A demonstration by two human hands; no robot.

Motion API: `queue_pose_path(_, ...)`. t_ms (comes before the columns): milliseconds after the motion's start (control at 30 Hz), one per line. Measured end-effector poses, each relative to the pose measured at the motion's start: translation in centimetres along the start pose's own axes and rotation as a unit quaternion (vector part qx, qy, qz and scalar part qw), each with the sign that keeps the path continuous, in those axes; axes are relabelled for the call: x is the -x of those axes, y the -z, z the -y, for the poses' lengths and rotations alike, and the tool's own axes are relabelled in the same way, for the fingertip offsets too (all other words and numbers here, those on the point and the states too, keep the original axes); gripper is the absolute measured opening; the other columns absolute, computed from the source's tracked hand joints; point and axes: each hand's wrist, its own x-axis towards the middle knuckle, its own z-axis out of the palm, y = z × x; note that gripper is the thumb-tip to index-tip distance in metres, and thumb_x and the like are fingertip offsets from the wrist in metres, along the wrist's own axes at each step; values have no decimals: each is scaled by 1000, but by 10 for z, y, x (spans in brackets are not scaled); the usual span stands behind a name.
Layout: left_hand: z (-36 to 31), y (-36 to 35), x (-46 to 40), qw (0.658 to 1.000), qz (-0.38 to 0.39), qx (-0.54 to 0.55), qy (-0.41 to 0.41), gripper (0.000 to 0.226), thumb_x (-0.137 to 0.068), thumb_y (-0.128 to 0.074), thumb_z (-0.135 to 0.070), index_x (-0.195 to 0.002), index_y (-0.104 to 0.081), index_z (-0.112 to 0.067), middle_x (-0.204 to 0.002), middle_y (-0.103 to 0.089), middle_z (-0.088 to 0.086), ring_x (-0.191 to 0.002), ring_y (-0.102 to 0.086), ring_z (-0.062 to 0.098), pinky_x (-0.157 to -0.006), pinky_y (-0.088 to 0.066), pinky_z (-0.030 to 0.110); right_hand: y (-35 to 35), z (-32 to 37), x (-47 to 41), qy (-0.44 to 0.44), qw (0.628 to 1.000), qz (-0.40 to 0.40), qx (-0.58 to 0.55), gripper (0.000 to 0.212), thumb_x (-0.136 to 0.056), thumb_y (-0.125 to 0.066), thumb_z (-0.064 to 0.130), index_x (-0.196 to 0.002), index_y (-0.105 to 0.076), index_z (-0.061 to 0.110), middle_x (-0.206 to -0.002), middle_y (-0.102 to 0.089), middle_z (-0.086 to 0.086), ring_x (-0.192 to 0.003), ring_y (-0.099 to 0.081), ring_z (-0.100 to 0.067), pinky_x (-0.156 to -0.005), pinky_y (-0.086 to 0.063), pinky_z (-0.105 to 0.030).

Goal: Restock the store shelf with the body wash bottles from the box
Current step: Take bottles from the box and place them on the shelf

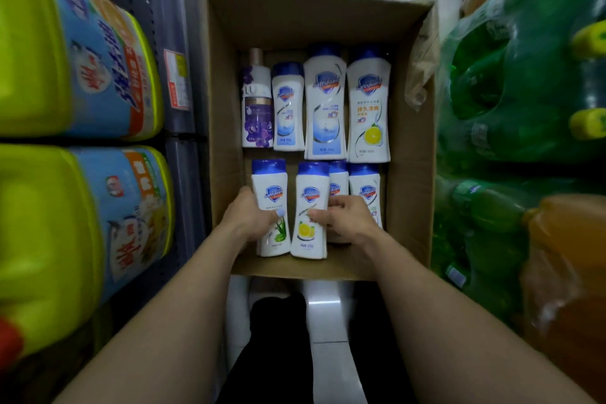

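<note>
An open cardboard box [295, 20] lies on the floor between two shelves, with several body wash bottles lying flat inside. The far row has a purple bottle [256, 108] and three white bottles with blue caps. In the near row, my left hand [249, 216] wraps around the aloe-label bottle [270, 193], thumb on its front. My right hand [347, 216] grips the lemon-label bottle [310, 197], fingers on its right side. Two more white bottles [365, 190] lie behind my right hand, partly hidden.
The left shelf [177, 43] holds large yellow-green detergent jugs [75, 52]. Shrink-wrapped packs of green soda bottles [524, 82] and orange drink [570, 266] crowd the right. White floor tile [328, 338] shows near my dark-clad legs.
</note>
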Motion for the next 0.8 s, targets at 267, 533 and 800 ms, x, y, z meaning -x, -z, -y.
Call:
queue_pose_path(267, -66, 76, 155, 989, 42, 123, -68, 30, -75, -73, -1, -86, -51, -16, -116, -65, 18, -99, -65, 31, -90, -52, 51, 28, 96, 166, 37, 998, 57, 10, 22, -72, -76, -2, -93, -68, 2, -89, -74, -11, -74, -72, -19, -70, -61, -33)
queue_pose_path(533, -155, 193, 384, 948, -18, 245, -201, 32, -78, -71, -1, -101, -51, -10, -97, -64, 6, -79, -62, 13, -61, -53, 25, 41, 257, 393, 176, 971, 129, 102, 28, -73, -76, 0, -100, -68, 1, -92, -76, -9, -73, -74, -15, -62, -58, -24)
queue_pose_path(800, -208, 282, 549, 880, -144, 310, -330, 34, -71, -75, 4, -92, -55, -14, -96, -68, 5, -86, -68, 14, -79, -56, 30, 29, 375, 572, 341, 903, 191, 180, 21, -75, -74, -1, -91, -70, 12, -82, -78, -2, -74, -73, -14, -67, -59, -24)
